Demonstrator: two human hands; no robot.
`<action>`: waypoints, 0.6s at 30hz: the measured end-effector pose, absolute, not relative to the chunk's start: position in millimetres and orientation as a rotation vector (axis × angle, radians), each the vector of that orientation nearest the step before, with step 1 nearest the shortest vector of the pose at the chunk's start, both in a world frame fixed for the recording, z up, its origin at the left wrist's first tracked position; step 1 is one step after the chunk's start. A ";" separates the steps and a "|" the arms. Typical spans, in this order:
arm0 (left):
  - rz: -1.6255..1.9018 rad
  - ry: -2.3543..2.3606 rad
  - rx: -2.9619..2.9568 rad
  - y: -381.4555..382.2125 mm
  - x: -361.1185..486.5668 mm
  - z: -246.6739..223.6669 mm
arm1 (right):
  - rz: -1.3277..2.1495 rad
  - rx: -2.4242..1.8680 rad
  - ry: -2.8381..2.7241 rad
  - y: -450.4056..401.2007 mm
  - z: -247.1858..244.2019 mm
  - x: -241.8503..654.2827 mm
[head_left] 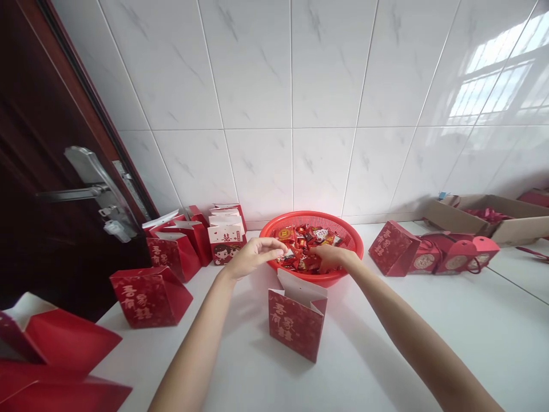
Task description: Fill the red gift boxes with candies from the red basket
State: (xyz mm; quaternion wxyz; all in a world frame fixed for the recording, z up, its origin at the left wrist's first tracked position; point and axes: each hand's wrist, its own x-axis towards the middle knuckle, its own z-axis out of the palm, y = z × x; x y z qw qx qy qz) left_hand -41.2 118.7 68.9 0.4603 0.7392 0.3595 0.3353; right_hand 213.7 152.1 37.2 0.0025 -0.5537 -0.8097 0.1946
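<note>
A red plastic basket [355, 234] against the tiled wall holds many wrapped sweets [302, 243], mostly red. My right hand [332, 257] reaches into its right side, fingertips down among the sweets, so whether it grips one is hidden. My left hand [257, 256] is over the basket's left rim, thumb and fingers closed together around something too small to make out. Directly in front of the basket, a red paper bag [295, 323] with gold characters stands upright on the white table, its top open; neither hand touches it.
Several red bags [148, 297] stand at the left, beside a dark door [51, 171] with a metal handle. On the right are a tilted red bag [394, 249], small red boxes [454, 254] and an open cardboard box [523, 229].
</note>
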 end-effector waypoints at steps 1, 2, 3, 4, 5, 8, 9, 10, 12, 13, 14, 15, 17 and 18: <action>0.813 0.889 1.814 119.9 -40.4 66.0 | 0.622 -1.730 -2.519 152.6 37.0 214.1; 0.799 0.894 1.812 120.7 -39.7 63.9 | 0.638 -1.709 -2.498 152.7 37.1 214.9; 0.788 0.900 1.812 121.1 -38.8 62.4 | 0.659 -1.673 -2.478 152.4 37.6 216.0; 0.782 0.906 1.814 121.4 -37.8 61.3 | 0.678 -1.627 -2.452 151.8 38.5 217.1; 0.780 0.912 1.814 121.5 -36.6 60.5 | 0.692 -1.579 -2.420 150.8 39.6 218.1; 0.807 0.907 1.792 122.6 -30.9 57.8 | 0.678 -1.474 -2.299 146.0 44.2 219.4; 0.821 0.903 1.779 123.3 -28.2 56.4 | 0.675 -1.440 -2.235 144.0 45.7 219.3; 0.829 0.899 1.766 124.4 -25.2 54.6 | 0.687 -1.393 -2.159 141.8 46.9 219.0; 0.839 0.892 1.750 127.0 -18.6 50.3 | 0.745 -1.276 -1.990 137.5 48.0 218.0; 0.846 0.893 1.746 128.5 -15.4 48.2 | 0.782 -1.219 -1.911 135.6 47.8 217.3; 0.861 0.895 1.739 130.0 -12.4 46.3 | 0.819 -1.172 -1.852 134.1 47.2 216.3; 0.880 0.898 1.724 131.3 -9.9 44.7 | 0.849 -1.138 -1.822 132.8 46.3 215.1; 0.925 0.902 1.684 133.0 -6.3 43.3 | 0.886 -1.078 -1.808 131.2 44.0 211.3; 0.941 0.907 1.665 133.1 -5.3 43.4 | 0.885 -1.043 -1.819 130.6 43.1 208.7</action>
